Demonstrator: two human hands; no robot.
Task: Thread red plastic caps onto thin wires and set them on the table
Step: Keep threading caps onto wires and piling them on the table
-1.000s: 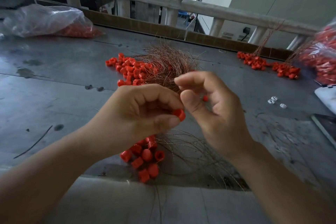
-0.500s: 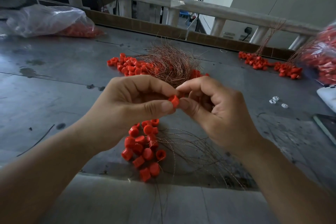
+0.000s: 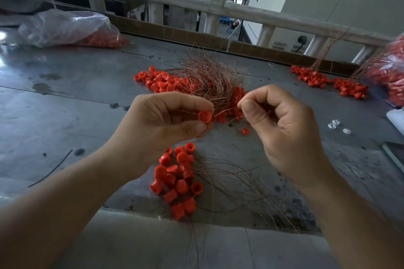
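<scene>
Now pinching light, rigid cap, left hand.
Right hand is pinching flimsy wire; I am judging near-tip grip best.

a red cap, open end showing, sits on a thin coppery wire above the table.

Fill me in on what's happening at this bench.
A person is threading red plastic caps onto thin wires at a grey table. The left hand pinches a red cap between thumb and fingers. The right hand pinches a thin wire that runs to the cap. A cluster of capped wires lies below the hands, near the table's front edge. Behind the hands sit a wire bundle and a heap of red caps.
</scene>
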